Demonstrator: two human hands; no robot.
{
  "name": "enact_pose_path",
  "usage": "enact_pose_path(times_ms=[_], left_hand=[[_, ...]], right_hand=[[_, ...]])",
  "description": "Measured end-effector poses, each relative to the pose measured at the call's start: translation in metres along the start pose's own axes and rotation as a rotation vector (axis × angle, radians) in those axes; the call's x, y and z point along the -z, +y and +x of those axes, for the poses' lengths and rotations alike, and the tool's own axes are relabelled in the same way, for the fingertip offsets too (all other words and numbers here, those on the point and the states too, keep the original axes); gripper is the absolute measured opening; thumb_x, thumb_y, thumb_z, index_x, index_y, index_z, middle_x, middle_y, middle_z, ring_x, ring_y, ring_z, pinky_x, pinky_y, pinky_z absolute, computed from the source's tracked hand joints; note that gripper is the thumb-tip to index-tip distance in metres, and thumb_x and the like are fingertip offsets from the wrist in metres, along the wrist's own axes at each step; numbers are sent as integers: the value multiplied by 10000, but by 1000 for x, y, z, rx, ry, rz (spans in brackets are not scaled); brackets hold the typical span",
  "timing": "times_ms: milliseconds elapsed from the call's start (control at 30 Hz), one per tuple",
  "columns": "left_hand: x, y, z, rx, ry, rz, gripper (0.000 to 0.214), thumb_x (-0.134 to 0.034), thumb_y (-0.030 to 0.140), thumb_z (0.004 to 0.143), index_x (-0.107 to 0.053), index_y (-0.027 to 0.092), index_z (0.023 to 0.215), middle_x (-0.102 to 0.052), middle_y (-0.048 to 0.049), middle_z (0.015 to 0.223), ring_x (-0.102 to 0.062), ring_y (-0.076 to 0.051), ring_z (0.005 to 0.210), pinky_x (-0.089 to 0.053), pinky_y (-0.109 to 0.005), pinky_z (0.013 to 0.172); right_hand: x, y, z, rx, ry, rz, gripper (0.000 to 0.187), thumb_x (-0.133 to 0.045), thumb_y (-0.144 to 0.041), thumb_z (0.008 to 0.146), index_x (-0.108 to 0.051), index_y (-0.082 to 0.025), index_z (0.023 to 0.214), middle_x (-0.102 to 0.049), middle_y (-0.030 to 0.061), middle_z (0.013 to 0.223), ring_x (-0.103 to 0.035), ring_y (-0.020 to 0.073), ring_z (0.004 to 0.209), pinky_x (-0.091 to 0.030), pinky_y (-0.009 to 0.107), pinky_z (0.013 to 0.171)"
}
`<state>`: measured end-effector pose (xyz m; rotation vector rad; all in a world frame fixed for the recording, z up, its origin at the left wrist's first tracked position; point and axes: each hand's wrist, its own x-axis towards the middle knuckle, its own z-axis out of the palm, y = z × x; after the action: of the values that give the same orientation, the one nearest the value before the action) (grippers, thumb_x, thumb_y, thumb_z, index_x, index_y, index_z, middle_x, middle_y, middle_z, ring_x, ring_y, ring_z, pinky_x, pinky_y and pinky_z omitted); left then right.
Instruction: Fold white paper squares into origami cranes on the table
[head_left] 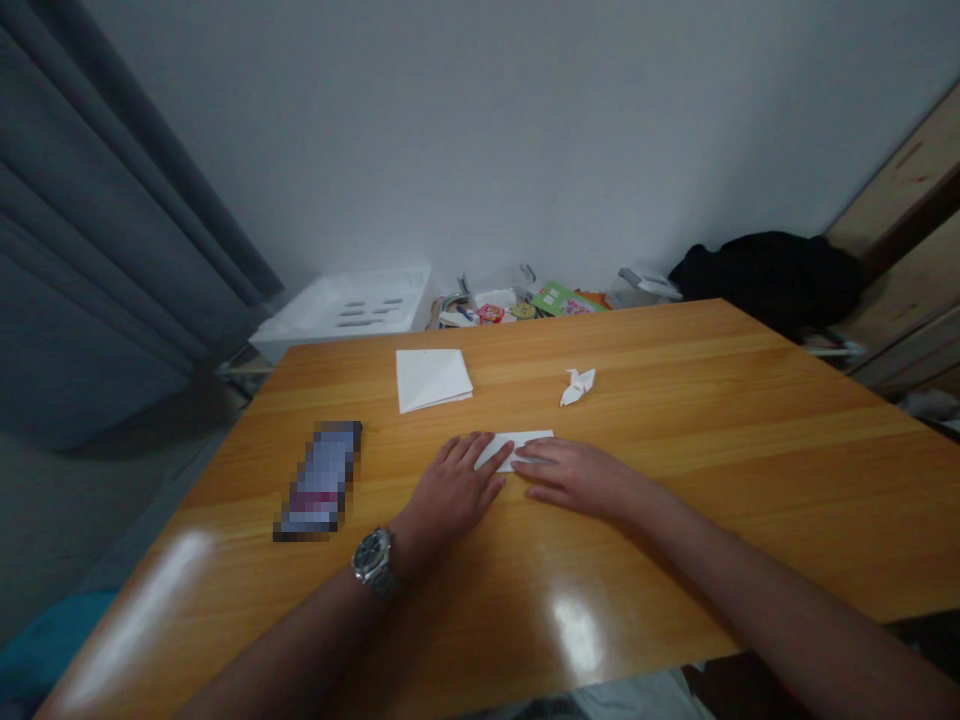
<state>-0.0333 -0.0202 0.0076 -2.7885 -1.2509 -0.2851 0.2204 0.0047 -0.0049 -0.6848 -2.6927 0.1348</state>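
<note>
Left hand [450, 495] and right hand [574, 478], grips spread flat, pinching nothing, on a folded paper strip [517, 449]; finished origami crane [577, 386] and creased paper square [433, 379] ahead.

The one head-worn camera looked forward and down from above the near edge of the orange-brown wooden table [660, 400], close over the left hand [450, 490] and right hand [577, 478], facing the pale grey wall [480, 130].

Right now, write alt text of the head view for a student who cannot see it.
Left hand and right hand touch a folded white paper strip on a wooden table; a paper crane and folded sheet lie beyond.
</note>
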Motion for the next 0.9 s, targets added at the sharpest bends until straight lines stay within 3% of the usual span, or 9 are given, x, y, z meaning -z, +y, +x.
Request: enact_pose_path(times_ms=[433, 567, 700, 900], left_hand=[[-3, 1, -3, 11, 2, -7, 491, -344, 373, 1064, -353, 233, 1535, -468, -128, 1520, -410, -261, 1420, -316, -492, 1163], [-5, 2, -3, 8, 4, 3, 492, -340, 372, 1066, -350, 224, 1536, -454, -134, 1531, -402, -266, 1428, -314, -500, 1165], [-5, 2, -3, 9, 8, 1, 485, -349, 374, 1065, -371, 223, 1525, -456, -136, 1531, -406, -271, 1427, -318, -508, 1164], [-3, 2, -3, 10, -9, 7, 491, -347, 373, 1064, -364, 222, 1531, -452, -136, 1534, -408, -277, 1427, -323, -514, 1166]], right_hand=[[6, -16, 2, -80, -81, -70, 391, -547, -353, 990, -625, -141, 1308, -584, 190, 1403, -536, 293, 1312, -460, 477, 1091], [6, -23, -7, -120, -127, -104, 529, -541, -427, 985, -532, -130, 1423, -518, 167, 1491, -477, 307, 1382, -400, 483, 1155], [4, -26, -21, -145, -105, -85, 539, -482, -422, 1014, -476, -153, 1481, -461, 143, 1540, -408, 274, 1443, -318, 473, 1214], [6, -22, -40, -190, -78, -57, 528, -443, -368, 1034, -408, -197, 1532, -433, 108, 1559, -399, 244, 1450, -346, 464, 1203]])
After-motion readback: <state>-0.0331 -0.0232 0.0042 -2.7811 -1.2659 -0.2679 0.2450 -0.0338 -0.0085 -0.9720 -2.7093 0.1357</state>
